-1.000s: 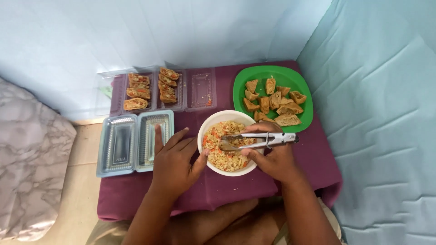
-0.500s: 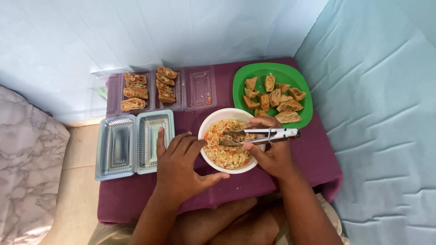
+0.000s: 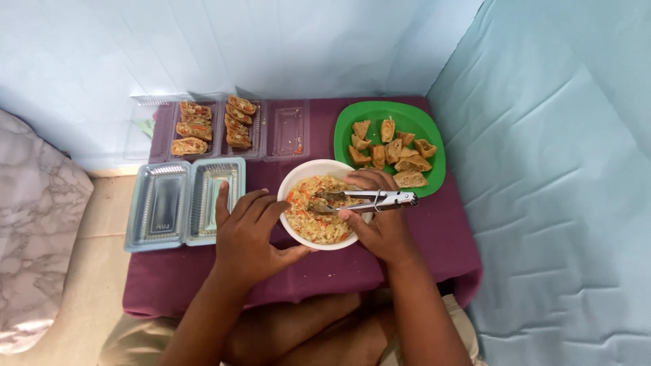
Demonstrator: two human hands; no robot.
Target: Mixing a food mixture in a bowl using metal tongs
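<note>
White bowl of shredded vegetable filling sits at the near middle of the purple-clothed table. Metal tongs dip into the filling, tips pressed together in the mix. The right hand is wrapped around the tongs' handles, squeezing them. The left hand lies flat and loose, fingers spread, steadying the bowl's left rim. Far right, a green plate holds fried pieces. Left, an empty clear container lies open; beyond it, a clear tray carries filled rolls.
</note>
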